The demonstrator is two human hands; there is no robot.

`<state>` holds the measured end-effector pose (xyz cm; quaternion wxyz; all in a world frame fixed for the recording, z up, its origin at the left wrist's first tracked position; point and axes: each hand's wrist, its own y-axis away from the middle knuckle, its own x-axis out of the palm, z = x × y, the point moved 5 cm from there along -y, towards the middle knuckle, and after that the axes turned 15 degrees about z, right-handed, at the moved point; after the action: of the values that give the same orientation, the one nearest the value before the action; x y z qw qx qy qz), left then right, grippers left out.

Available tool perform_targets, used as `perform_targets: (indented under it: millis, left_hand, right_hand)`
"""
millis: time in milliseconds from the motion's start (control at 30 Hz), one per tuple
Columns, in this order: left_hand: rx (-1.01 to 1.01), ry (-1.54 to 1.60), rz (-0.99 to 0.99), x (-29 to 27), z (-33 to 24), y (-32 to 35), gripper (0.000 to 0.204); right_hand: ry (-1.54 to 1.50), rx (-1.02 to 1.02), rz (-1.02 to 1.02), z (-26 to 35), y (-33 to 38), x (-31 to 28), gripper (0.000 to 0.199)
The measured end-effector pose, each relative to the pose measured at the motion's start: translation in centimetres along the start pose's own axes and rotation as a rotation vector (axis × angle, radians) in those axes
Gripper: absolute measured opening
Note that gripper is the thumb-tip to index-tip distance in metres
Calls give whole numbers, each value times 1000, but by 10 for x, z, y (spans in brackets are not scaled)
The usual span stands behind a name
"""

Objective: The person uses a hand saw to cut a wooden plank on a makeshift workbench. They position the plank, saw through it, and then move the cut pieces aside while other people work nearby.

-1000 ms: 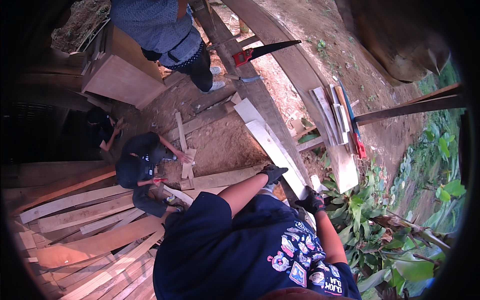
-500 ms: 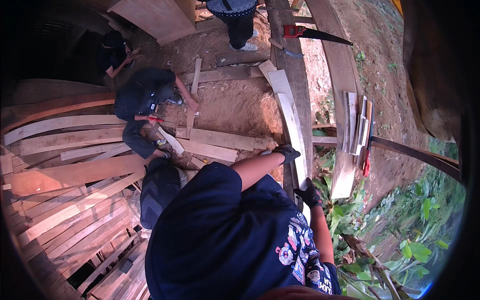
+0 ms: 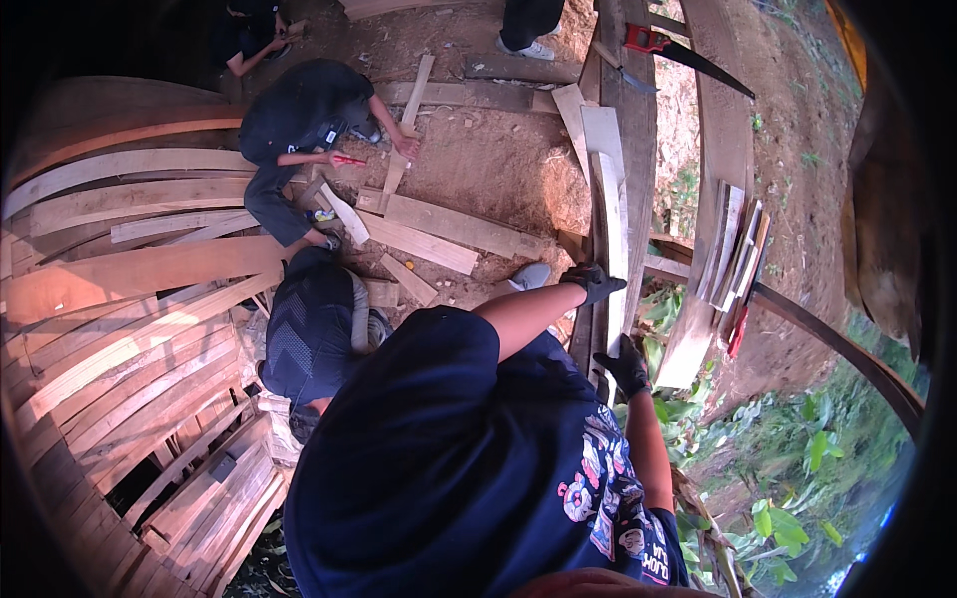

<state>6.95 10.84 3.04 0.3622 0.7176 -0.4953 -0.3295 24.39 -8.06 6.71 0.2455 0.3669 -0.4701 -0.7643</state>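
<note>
A long pale wooden strip (image 3: 612, 221) lies lengthwise over a dark beam (image 3: 638, 130) in front of me. My left hand (image 3: 594, 284), in a dark glove, is closed over the strip from its left side, one finger reaching across the top. Nearer to me, my right hand (image 3: 626, 367), also gloved, grips the same strip from the right, its thumb pointing left. The undersides of both hands are hidden. Another pale board (image 3: 602, 130) lies just beyond the strip's far end.
A red-handled handsaw (image 3: 648, 40) and a knife (image 3: 623, 68) lie on the far beams. Several short wood pieces (image 3: 733, 249) are stacked on the right plank. One co-worker (image 3: 309, 110) crouches at left; another person (image 3: 314, 319) bends close beside me. Long boards (image 3: 150, 274) cover the left.
The view has shifted, so the beams and saw appear farther right and higher. Both hands stay on the strip; a left finger now stretches across it. The nearby person's head has come into view.
</note>
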Motion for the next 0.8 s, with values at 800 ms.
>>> perform_targets:
  millis: [800]
  left_hand:
    - [197, 831, 135, 44, 5, 9, 47]
  right_hand:
    - [-54, 104, -83, 44, 57, -11, 110]
